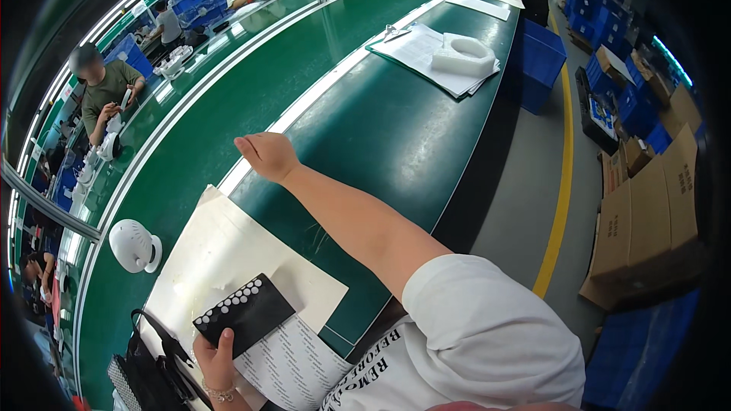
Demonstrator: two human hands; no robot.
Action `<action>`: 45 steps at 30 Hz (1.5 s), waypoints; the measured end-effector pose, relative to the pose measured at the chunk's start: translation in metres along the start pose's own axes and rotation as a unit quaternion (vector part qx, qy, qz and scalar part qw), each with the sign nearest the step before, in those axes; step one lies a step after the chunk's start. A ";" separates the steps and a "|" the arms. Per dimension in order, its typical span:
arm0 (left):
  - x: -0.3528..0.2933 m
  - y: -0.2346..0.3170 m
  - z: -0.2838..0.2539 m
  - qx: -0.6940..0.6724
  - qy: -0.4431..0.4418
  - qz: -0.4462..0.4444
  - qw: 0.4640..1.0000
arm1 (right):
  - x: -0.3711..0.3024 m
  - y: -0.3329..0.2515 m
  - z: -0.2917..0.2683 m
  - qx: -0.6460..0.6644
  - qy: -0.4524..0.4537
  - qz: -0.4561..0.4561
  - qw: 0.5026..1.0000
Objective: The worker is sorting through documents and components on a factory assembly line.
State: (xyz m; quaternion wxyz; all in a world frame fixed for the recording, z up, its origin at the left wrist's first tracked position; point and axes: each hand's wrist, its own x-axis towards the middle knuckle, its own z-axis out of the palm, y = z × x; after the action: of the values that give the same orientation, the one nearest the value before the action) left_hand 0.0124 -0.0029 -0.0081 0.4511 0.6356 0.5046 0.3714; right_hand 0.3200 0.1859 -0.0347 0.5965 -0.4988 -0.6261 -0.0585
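My left hand [215,359], with a beaded bracelet at the wrist, grips a flat black piece [255,320] by its near edge, thumb on top. Rows of round white stickers [228,301] line its far edge. A white sheet with printed rows [293,365] extends from under it towards my body. My right arm reaches forward over the green table, and my right hand [268,155] is curled closed above the white strip at the table's edge. Whatever its fingers may hold is hidden. Beneath my left hand's work lies a cream board [228,240].
A white rounded camera-like device [135,246] stands on the green conveyor [228,106] at left. A black bag [145,369] sits beside my left hand. Farther off are a clipboard with papers [403,49], a white foam piece [464,57], a blue bin [537,65], cartons [647,221] and several people.
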 end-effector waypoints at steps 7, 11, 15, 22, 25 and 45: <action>-0.001 0.000 -0.003 0.035 -0.011 -0.014 0.999 | -0.010 -0.019 0.008 0.001 -0.005 -0.013 1.000; 0.000 -0.001 -0.003 0.024 -0.002 0.008 1.000 | -0.014 -0.025 0.008 0.017 -0.015 -0.029 0.999; 0.000 -0.002 -0.003 0.025 -0.013 0.007 1.000 | -0.017 -0.027 0.007 0.015 -0.018 -0.030 0.999; 0.001 -0.001 -0.002 0.038 -0.010 0.002 0.999 | -0.022 -0.039 0.000 0.030 -0.023 -0.054 0.998; 0.002 -0.002 0.000 0.028 0.008 0.032 0.999 | -0.020 -0.042 -0.004 0.034 -0.026 -0.067 0.997; -0.002 -0.010 -0.006 0.037 0.014 0.011 0.999 | -0.010 -0.113 -0.012 0.153 -0.074 -0.256 0.952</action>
State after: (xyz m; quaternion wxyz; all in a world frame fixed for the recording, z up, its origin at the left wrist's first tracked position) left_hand 0.0030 -0.0026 -0.0153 0.4160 0.6516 0.5178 0.3663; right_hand 0.2480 0.1163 0.0201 0.5823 -0.2275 -0.7768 -0.0755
